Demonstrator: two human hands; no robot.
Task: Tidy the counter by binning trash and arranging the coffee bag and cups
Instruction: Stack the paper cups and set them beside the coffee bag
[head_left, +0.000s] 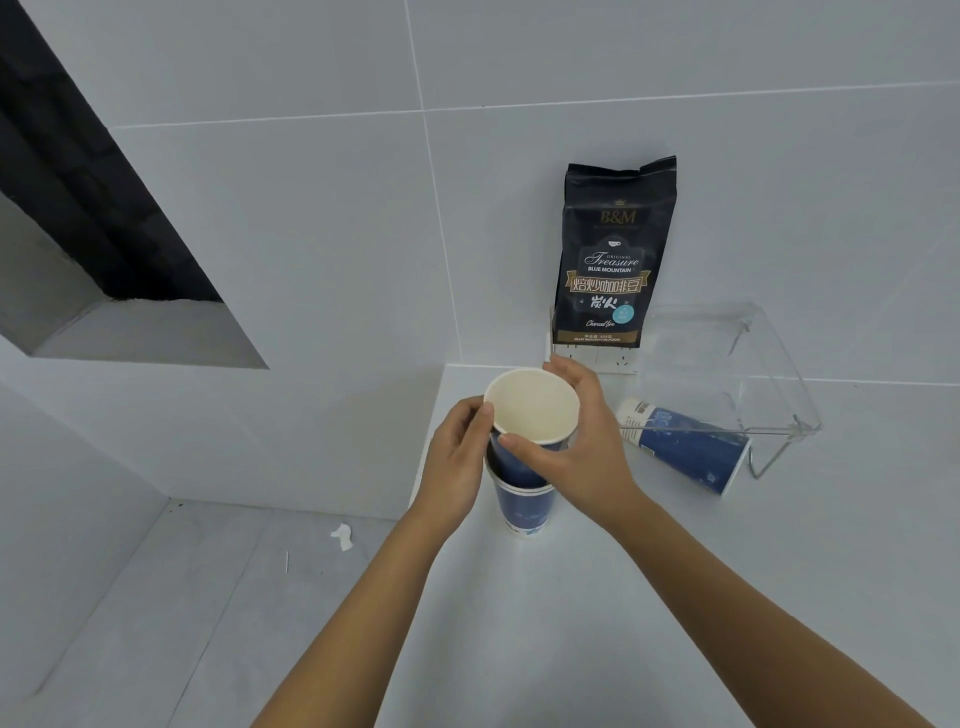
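Observation:
Near the white counter's (597, 597) left edge, a blue paper cup (524, 512) stands upright with a second blue cup (532, 410) partly nested into it, white inside showing. My left hand (457, 467) grips the upper cup's left side and my right hand (582, 447) wraps its right side and rim. A third blue cup (685, 447) lies on its side to the right. A black coffee bag (615, 254) stands upright against the wall tiles behind.
A clear acrylic holder (737, 374) sits at the back right, over the lying cup's base. A wall socket (597, 358) is behind my right hand. Below the counter's left edge, a scrap of white paper (342, 536) lies on the grey floor.

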